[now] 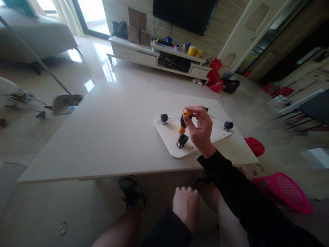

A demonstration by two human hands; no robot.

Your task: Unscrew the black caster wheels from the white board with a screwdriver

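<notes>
My right hand (202,130) grips the top of an orange and black screwdriver (184,121) that stands nearly upright on a small white board (169,135). The screwdriver's tip meets a black caster wheel (182,140) at the board's near corner. Two more caster wheels (164,118) (228,125) sit at other corners of the board. My left hand (185,202) hangs low over my knee, below the table edge, with its fingers curled in a loose fist and nothing visible in it.
The board lies on a large pale table (108,137). A pink plastic basket (285,190) and a red object (255,145) lie on the floor to the right. A TV cabinet (159,56) with clutter stands at the back. My shoe (132,192) shows under the table.
</notes>
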